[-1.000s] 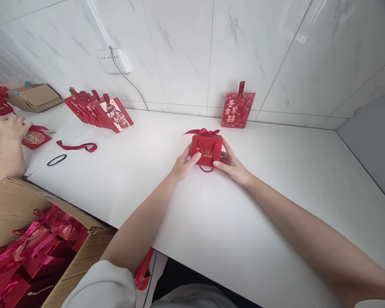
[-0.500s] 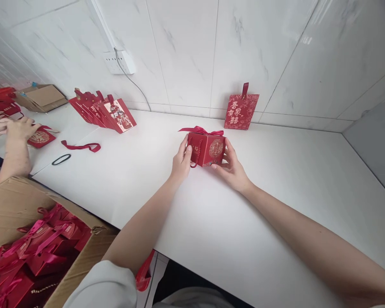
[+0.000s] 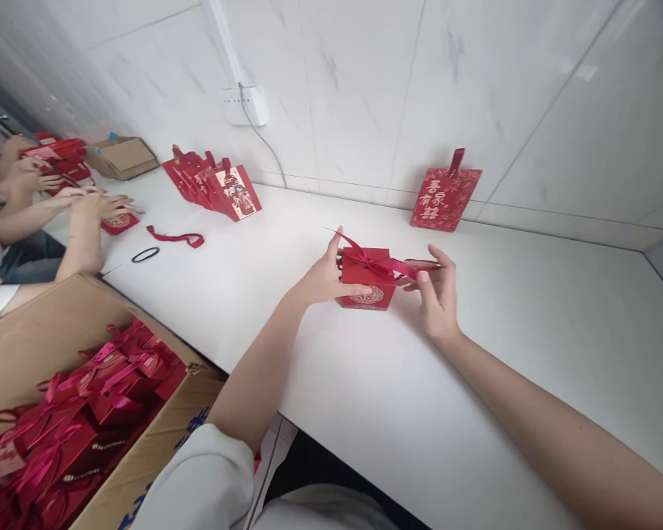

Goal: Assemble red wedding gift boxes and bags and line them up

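Note:
A small red gift box with a gold round emblem on its front stands on the white table. A red ribbon bow sits on its top. My left hand grips the box's left side, thumb on the front. My right hand is at the box's right, its fingers pinching the ribbon's right tail.
A flat red bag leans on the tiled wall behind. A row of red bags, a loose ribbon and a black band lie to the left. A cardboard carton holds several red boxes. Other people's hands work at far left.
The box has been turned so its emblem side faces me and its top tilts into view. My right hand left the box's side and took the ribbon tail. The camera swung right.

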Motion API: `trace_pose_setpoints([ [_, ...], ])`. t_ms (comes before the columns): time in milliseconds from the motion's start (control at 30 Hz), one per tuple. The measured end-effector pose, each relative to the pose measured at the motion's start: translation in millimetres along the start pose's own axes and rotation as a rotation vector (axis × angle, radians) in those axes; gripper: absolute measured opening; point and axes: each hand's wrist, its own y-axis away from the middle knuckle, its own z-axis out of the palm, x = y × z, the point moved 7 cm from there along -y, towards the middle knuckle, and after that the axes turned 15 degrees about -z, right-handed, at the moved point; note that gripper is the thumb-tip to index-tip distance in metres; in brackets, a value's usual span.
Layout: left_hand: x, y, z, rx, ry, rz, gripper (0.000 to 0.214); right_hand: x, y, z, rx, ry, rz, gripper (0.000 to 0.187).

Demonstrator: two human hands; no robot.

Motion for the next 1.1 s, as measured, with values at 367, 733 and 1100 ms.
trace_pose_setpoints([
  [367,81.8,32.1,3.3,0.161,-0.335,0.233,0.098,70.4,3.4,-40.6,0.382,-0.142,0.390,0.031],
  [733,54.6,57.3,42.1,0.108,-0.908,0.036,0.090,69.9,5.0,-35.8,0.273,-0.085,0.374,0.033],
  [1100,48.9,269.6,-34.2,0.475,-0.686,-0.203,0.104,69.2,4.7,-34.5,0.268,-0.087,0.359,0.033],
])
